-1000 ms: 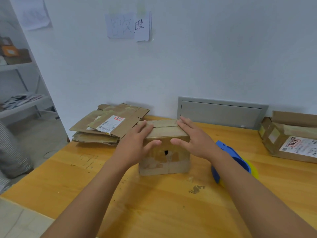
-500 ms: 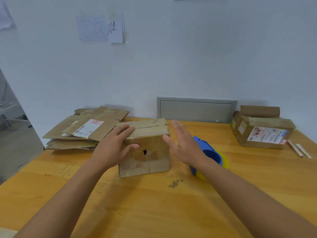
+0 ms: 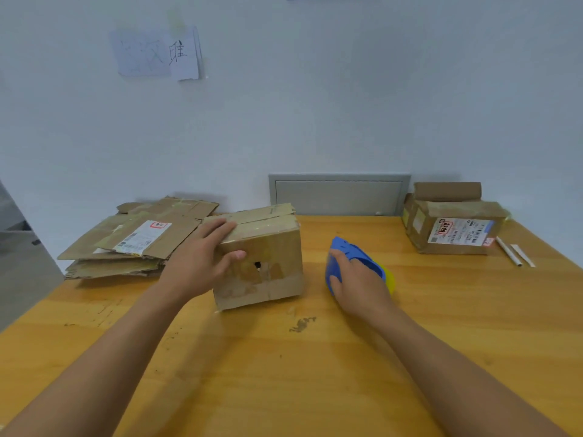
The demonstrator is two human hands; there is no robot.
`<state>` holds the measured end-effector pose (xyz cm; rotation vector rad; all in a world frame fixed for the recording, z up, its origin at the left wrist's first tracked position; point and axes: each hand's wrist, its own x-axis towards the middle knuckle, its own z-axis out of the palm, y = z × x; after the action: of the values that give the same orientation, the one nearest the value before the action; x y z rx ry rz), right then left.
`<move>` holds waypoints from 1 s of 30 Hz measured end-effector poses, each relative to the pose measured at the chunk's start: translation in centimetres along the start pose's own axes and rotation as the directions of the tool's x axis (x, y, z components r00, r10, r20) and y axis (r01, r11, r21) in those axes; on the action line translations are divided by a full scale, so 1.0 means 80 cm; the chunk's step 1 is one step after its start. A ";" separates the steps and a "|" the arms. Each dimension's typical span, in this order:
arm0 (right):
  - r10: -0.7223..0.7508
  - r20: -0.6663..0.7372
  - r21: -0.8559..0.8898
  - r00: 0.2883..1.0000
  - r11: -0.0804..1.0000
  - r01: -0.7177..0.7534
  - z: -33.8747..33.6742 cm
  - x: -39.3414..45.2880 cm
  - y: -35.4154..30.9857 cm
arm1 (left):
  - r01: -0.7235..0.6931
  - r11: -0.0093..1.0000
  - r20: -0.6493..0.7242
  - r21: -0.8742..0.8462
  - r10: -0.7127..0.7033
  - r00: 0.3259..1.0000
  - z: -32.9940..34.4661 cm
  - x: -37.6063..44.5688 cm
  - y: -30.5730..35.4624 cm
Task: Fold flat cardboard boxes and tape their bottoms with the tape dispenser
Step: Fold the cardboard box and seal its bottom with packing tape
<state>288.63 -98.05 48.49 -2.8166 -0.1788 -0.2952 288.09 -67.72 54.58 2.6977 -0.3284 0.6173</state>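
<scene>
A small folded cardboard box (image 3: 274, 247) stands on the wooden table (image 3: 284, 373), its two top flaps closed with a seam between them. My left hand (image 3: 198, 263) rests on the box's near left corner, fingers lying straight over the top flap and thumb against the front face. To the right of the box lies the blue tape dispenser (image 3: 347, 247) with a yellow roll (image 3: 390, 279). My right hand (image 3: 359, 285) grips the dispenser from behind, thumb on its left side, and covers most of it.
A stack of flat cardboard boxes (image 3: 132, 241) lies at the back left. An assembled labelled box (image 3: 454, 228) sits at the back right, with two white sticks (image 3: 514, 255) beside it. A grey panel (image 3: 339, 197) is set in the wall behind the table.
My right hand left the top of the box, moved right and took hold of the tape dispenser. My left hand stayed on the box. The view turned to the right.
</scene>
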 end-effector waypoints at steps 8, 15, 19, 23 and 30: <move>0.182 -0.134 0.686 0.974 0.726 -0.042 -0.024 0.018 0.038 | -0.003 1.000 0.005 0.018 0.003 1.000 0.028 0.046 0.029; 0.266 -0.181 0.553 0.947 0.824 -0.125 -0.038 0.018 0.065 | 0.024 0.998 0.040 0.054 -0.026 0.999 0.055 0.063 0.028; 0.327 -0.136 0.549 0.935 0.810 -0.203 -0.029 0.015 0.067 | 0.010 0.998 0.053 0.057 -0.013 0.999 0.057 0.066 0.023; 0.308 -0.226 0.470 0.924 0.865 -0.173 -0.018 0.008 0.065 | -0.017 0.999 0.083 0.034 0.014 0.996 0.053 0.066 0.018; 0.311 -0.413 0.602 0.856 0.798 0.001 -0.084 0.030 0.054 | -0.110 0.992 0.033 -0.066 0.112 0.993 0.044 0.077 0.032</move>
<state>290.40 -104.00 54.07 -2.0380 0.0823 -0.7663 294.04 -72.30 55.20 2.6456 -0.5027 0.5790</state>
